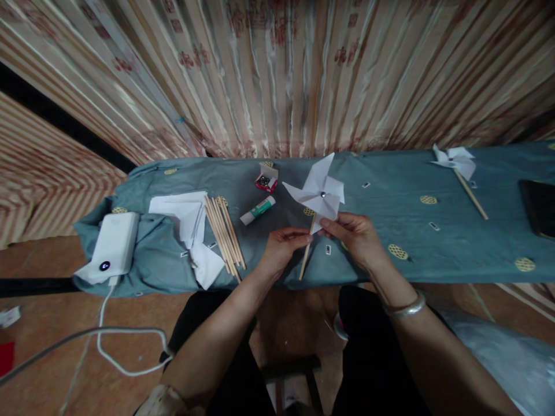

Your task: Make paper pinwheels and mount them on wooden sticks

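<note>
– pinwheel in the head view: who has it?

– both of the person's hands. the white paper pinwheel (321, 193) stands upright just right of the glue stick (258, 210), above the near edge of the blue cloth (390, 173). the left hand (281, 248) is pinched narrow on its wooden stick (306, 260), thumb and fingertips closed around the shaft. the right hand (353, 234) is closed on the pinwheel's lower blade, where the paper meets the stick.

– and close to the glue stick?

– the glue stick itself lies flat on the cloth. just behind it sits a small red box (266, 179), lid open. just left of it lies a bundle of spare sticks (223, 231), and further left a pile of white paper sheets (182, 214). well to its left a white power bank (113, 245) rests on the cloth's corner, its cable (108, 341) looping on the floor.

– far right of it?

– a second pinwheel (455, 160) lies flat on the cloth, well apart from both hands.
</note>
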The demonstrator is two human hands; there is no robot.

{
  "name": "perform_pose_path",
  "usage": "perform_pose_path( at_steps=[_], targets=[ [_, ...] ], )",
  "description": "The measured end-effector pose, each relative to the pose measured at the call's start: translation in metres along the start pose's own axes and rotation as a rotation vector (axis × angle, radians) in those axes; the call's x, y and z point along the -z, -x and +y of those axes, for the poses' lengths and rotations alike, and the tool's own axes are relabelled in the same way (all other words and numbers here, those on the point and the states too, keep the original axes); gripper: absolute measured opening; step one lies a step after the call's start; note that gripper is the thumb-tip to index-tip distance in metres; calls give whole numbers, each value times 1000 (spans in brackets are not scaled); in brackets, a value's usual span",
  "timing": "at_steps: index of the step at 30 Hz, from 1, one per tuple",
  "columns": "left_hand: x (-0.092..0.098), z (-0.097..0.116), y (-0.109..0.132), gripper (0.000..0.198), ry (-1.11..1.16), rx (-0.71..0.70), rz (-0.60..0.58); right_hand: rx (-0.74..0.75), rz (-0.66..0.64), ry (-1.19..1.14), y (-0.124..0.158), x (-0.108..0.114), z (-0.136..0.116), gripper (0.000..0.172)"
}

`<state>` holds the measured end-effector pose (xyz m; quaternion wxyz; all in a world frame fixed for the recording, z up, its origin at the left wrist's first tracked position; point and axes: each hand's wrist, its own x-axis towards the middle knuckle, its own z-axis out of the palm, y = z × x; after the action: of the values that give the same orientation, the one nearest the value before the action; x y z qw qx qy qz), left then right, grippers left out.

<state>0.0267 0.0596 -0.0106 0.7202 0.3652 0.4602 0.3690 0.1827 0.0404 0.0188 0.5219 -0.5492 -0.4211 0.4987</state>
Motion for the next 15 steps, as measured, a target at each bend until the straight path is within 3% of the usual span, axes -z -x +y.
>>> perform_pose_path(
  at_steps=[15],
  targets=[
    [1, -1, 2, 34, 4, -26, -51, 54, -26, 85, 0, -7, 1, 46]
  ],
)
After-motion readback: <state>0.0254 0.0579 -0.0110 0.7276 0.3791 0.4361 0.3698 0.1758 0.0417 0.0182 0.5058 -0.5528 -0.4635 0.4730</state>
